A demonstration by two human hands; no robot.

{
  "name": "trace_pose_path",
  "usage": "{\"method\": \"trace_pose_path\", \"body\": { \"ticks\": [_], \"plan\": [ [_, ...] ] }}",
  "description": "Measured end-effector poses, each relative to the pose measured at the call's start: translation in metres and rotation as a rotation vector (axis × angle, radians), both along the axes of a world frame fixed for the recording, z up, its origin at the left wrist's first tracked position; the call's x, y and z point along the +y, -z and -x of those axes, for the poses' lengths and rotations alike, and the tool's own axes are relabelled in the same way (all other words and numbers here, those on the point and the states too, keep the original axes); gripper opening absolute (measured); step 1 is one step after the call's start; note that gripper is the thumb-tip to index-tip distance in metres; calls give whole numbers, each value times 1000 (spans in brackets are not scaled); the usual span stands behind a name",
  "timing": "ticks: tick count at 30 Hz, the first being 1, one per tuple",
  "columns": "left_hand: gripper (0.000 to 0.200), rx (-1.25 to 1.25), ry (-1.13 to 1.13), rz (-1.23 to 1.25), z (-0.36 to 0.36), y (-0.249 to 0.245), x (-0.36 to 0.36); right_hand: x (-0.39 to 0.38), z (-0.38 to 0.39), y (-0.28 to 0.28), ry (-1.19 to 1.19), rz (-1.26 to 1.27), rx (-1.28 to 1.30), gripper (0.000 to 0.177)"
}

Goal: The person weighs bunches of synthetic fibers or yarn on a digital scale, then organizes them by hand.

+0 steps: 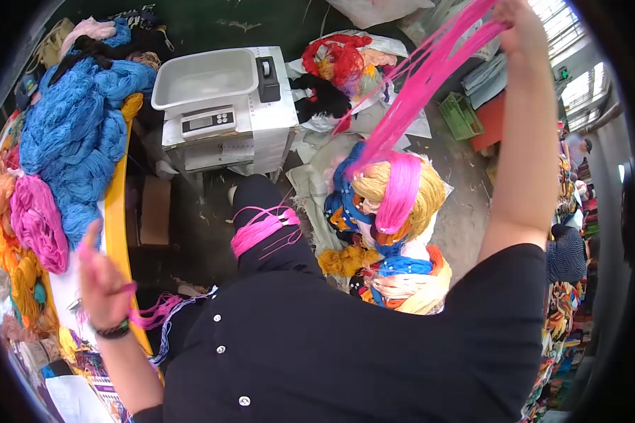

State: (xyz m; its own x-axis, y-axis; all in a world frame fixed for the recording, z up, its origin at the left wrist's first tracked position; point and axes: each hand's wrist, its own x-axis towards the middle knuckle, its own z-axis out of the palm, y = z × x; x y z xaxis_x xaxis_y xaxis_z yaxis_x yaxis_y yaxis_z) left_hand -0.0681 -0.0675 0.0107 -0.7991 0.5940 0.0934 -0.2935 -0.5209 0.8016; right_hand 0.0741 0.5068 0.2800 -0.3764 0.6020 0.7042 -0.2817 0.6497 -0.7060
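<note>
High at the upper right, my right hand (pixel 521 28) is closed on a long skein of pink yarn (pixel 420 95), which hangs slanting down over a yarn pile. My left hand (pixel 107 285), lower left, has its index finger raised and the other fingers curled. Pink strands (pixel 156 311) run from this hand toward my lap; how the fingers grip them is partly hidden. Another small pink skein (pixel 264 231) lies across my dark-clothed knee. Beneath the hanging skein, tan yarn (pixel 430 190) and a folded pink skein (pixel 400 194) top the pile.
A digital scale (pixel 208 122) with a clear tray (pixel 206 77) stands on a white stand (pixel 271 120). Blue yarn (pixel 77 141) is heaped on the yellow-edged table (pixel 118 225) at left. A red yarn bundle (pixel 331 56) and a green basket (pixel 461 116) sit farther back.
</note>
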Motion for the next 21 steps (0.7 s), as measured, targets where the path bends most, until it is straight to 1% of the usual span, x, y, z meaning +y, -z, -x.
{"method": "trace_pose_path", "body": {
  "ticks": [1, 2, 3, 4, 5, 6, 7, 8, 10, 13, 14, 15, 16, 17, 18, 19, 20, 21],
  "plan": [
    [54, -136, 22, 31, -12, 3, 32, 18, -2, -21, 40, -283, -96, 17],
    [53, -162, 115, 184, -12, 15, 51, 3, 2, -39, 8, -90, -23, 11],
    [51, -192, 84, 257, -18, 22, 76, -18, 6, -61, -25, 103, 52, 25],
    [49, -218, 171, 299, -15, 47, 90, -35, 8, -79, -29, 108, 51, 25],
    [50, -212, 194, 307, -19, 36, 96, -51, 10, -98, -103, 60, 116, 17],
    [52, -211, 236, 407, -20, 69, 126, -66, 10, -114, -176, 12, 181, 16],
    [55, -99, 289, 517, -17, 81, 137, -83, 12, -124, -313, 42, 242, 23],
    [57, -19, 280, 513, -19, 93, 153, -99, 14, -135, -450, 76, 298, 29],
    [62, 139, 254, 506, -23, 118, 186, -109, 16, -142, -478, 48, 293, 29],
    [69, 341, 424, 579, -35, 129, 217, -115, 19, -149, -490, 47, 271, 29],
    [70, 265, 502, 466, -45, 122, 221, -115, 20, -150, -491, 51, 263, 29],
    [70, 83, 618, 395, -55, 115, 223, -115, 22, -151, -489, 49, 254, 29],
    [69, 56, 776, 326, -58, 112, 223, -114, 23, -151, -487, 52, 244, 29],
    [67, -52, 883, 352, -61, 108, 219, -111, 23, -154, -481, 51, 238, 29],
    [57, -39, 899, 427, -60, 92, 211, -111, 25, -155, -477, 49, 227, 29],
    [50, -123, 834, 333, -59, 80, 197, -110, 27, -158, -476, 50, 221, 29],
    [51, -206, 742, 295, -48, 70, 181, -109, 29, -159, -476, 51, 215, 29],
    [50, -253, 592, 233, -39, 60, 161, -107, 32, -160, -475, 55, 209, 29]
  ]
}}
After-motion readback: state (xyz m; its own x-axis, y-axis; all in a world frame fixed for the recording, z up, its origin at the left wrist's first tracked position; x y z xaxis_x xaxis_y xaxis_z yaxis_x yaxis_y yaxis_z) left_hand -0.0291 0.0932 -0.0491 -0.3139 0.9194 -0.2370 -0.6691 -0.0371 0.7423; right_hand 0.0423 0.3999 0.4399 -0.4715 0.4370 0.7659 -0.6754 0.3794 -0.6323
